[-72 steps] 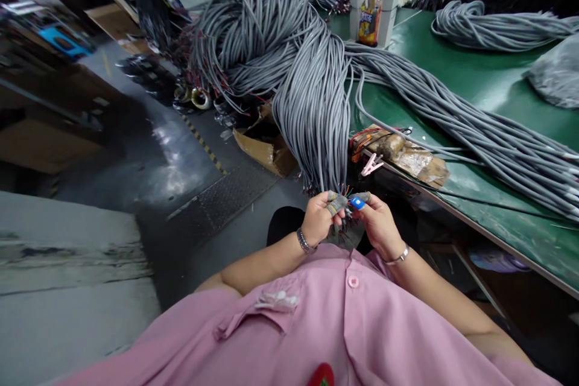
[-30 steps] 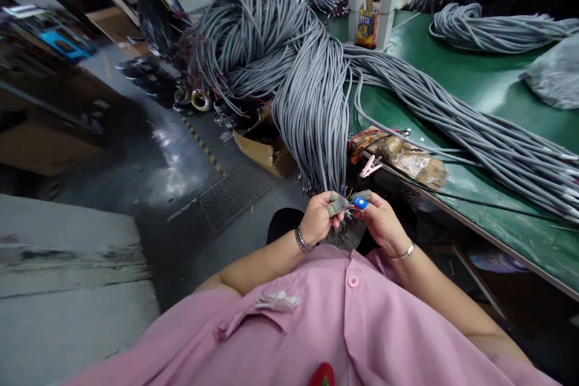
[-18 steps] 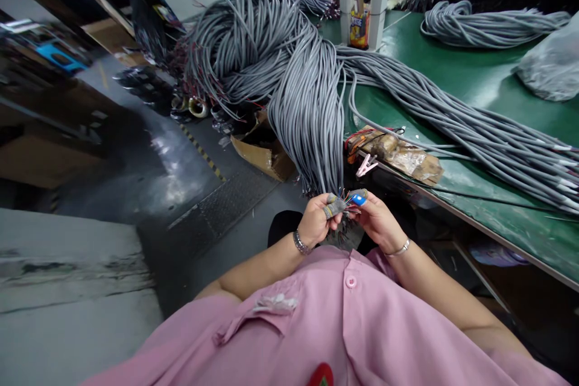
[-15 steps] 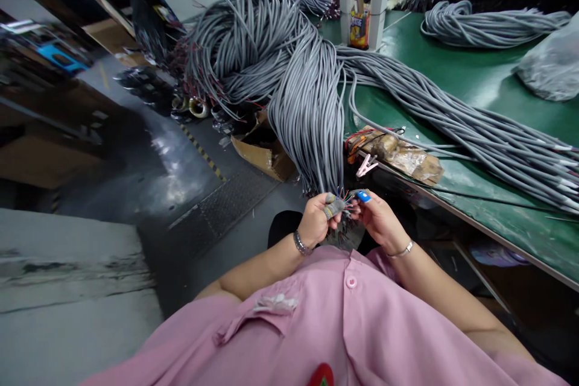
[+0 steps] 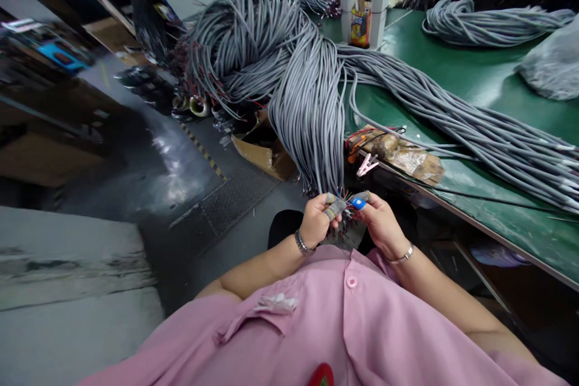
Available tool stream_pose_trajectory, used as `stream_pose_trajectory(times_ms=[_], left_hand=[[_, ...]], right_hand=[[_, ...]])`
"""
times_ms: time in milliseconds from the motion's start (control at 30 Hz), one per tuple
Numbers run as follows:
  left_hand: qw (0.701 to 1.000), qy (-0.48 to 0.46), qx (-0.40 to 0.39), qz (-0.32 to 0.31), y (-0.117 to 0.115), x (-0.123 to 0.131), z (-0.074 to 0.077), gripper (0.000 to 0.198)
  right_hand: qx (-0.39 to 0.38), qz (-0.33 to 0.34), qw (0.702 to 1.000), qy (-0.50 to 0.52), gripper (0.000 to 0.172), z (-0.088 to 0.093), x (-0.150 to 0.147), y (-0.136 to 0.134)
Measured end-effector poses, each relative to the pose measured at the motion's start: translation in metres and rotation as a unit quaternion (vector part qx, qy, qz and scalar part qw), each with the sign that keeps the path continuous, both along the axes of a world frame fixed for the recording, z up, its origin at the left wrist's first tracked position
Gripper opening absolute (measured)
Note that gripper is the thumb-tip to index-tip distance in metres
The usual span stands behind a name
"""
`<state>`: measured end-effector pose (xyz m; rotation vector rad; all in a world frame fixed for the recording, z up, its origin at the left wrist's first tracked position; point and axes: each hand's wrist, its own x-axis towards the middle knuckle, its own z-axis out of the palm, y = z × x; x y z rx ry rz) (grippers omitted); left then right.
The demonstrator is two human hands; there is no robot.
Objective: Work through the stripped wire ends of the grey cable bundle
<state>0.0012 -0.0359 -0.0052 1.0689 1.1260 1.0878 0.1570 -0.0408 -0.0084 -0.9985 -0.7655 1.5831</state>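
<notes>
Because the right hand [image 5: 379, 221] has brought its blue-covered thumb [image 5: 357, 204] closer to the left hand [image 5: 316, 218], both hands' fingers now pinch the same coloured wires [image 5: 347, 197], just off the near-left corner of the tabletop [image 5: 493, 90].

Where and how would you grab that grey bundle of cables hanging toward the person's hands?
Probably low down, just above the coloured wires, coming from the person's side. The grey bundle droops toward the person and visibly narrows there, so a hand should gather more of it than at its broad middle.
</notes>
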Motion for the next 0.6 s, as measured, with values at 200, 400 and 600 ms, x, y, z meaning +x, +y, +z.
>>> stream_pose_trajectory(times_ms=[200, 400, 600], left_hand=[[0.999, -0.032, -0.01, 0.008, 0.004, -0.002, 0.001, 0.032], [0.998, -0.047, -0.037, -0.024, 0.019, -0.008, 0.015, 0.035], [0.99, -0.081, -0.064, -0.097, 0.035, -0.007, 0.025, 0.037]], right_hand=[[-0.015, -0.013, 1.0, 0.008, 0.02, -0.005, 0.001, -0.001], [-0.037, -0.039, 0.996, 0.067, 0.039, -0.013, 0.021, 0.023], [-0.05, 0.067, 0.992, 0.099, 0.042, 0.005, 0.028, 0.055]])
